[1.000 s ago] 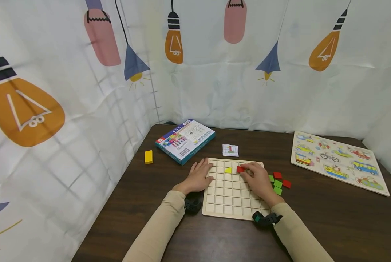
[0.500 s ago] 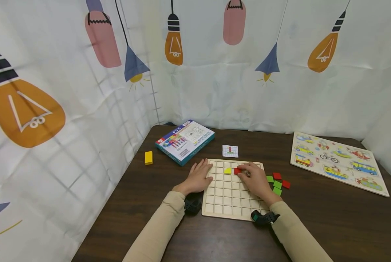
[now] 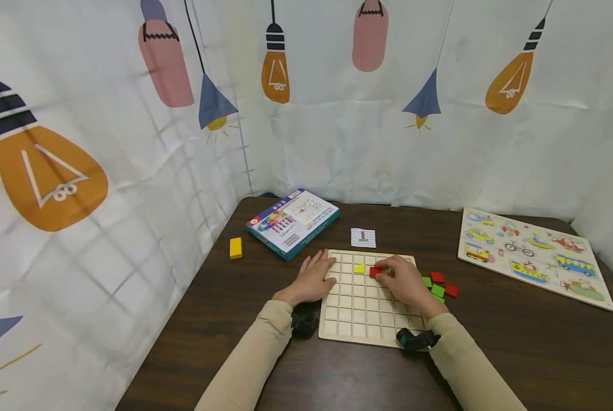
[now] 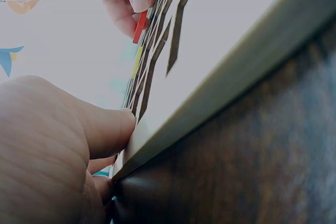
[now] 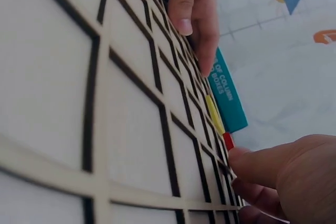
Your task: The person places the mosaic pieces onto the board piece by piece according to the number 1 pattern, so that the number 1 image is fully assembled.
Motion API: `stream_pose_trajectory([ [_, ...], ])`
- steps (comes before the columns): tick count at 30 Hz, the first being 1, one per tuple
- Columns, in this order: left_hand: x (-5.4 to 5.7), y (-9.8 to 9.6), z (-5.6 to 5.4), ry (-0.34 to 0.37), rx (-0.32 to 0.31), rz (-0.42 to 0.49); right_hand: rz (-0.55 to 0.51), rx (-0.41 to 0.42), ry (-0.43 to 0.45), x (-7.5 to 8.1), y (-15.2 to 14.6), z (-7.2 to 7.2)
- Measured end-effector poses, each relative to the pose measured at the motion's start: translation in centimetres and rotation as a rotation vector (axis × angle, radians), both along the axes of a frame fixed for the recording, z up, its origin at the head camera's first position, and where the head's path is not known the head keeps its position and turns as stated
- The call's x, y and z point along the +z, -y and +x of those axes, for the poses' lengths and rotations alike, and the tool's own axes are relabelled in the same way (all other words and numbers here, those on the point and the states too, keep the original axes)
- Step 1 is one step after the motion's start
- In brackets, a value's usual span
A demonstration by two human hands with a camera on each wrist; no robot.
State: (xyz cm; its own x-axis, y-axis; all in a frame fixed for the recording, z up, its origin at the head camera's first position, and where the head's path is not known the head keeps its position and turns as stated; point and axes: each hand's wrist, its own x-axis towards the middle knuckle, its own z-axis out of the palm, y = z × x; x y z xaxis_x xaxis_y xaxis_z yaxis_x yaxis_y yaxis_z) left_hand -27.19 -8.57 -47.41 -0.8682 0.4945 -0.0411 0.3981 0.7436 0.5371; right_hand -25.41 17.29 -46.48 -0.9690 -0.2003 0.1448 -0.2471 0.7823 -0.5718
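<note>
A pale wooden grid board lies on the dark table. My right hand pinches a red square tile between thumb and fingers over the board's upper part. In the left wrist view the red tile is tilted, its lower edge away from the fingers. Just left of it, a yellow tile lies on the grid. My left hand rests along the board's left edge with fingers extended; its thumb presses the rim in the left wrist view.
Several green tiles and red tiles lie right of the board. Behind it are a pattern card and a flat box. A yellow block stands left, a picture puzzle board right.
My right hand has brought the red tile left, closer to the yellow tile, then slightly toward me. My left hand has stayed at the board's edge.
</note>
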Motion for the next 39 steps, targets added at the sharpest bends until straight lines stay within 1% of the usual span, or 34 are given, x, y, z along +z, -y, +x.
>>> stream_pose_trajectory([
  [3, 0.0, -0.1, 0.1, -0.002, 0.004, 0.0, -0.006, 0.002, 0.016, 0.2, 0.0, -0.1],
  [5, 0.1, -0.1, 0.1, 0.0, 0.003, -0.003, -0.004, 0.001, 0.011, 0.2, 0.0, -0.2],
  [9, 0.2, -0.3, 0.2, -0.002, 0.001, -0.004, 0.015, 0.006, -0.014, 0.0, -0.1, -0.4],
  [15, 0.2, -0.3, 0.2, -0.015, -0.002, -0.01, -0.004, 0.006, -0.025, -0.2, 0.0, -0.6],
  [20, 0.2, -0.2, 0.2, -0.013, -0.002, -0.01, -0.012, 0.014, -0.046, -0.8, 0.1, -0.8],
  [25, 0.2, -0.1, 0.3, -0.006, 0.003, -0.007, -0.008, 0.023, -0.076, -1.1, 0.3, -0.7],
  [30, 0.1, -0.1, 0.2, -0.009, 0.007, -0.023, -0.003, 0.041, -0.103, -1.1, 0.3, -0.6],
  [39, 0.3, -0.1, 0.2, -0.012, 0.006, -0.034, -0.005, 0.029, -0.098, -1.4, 0.4, -0.7],
])
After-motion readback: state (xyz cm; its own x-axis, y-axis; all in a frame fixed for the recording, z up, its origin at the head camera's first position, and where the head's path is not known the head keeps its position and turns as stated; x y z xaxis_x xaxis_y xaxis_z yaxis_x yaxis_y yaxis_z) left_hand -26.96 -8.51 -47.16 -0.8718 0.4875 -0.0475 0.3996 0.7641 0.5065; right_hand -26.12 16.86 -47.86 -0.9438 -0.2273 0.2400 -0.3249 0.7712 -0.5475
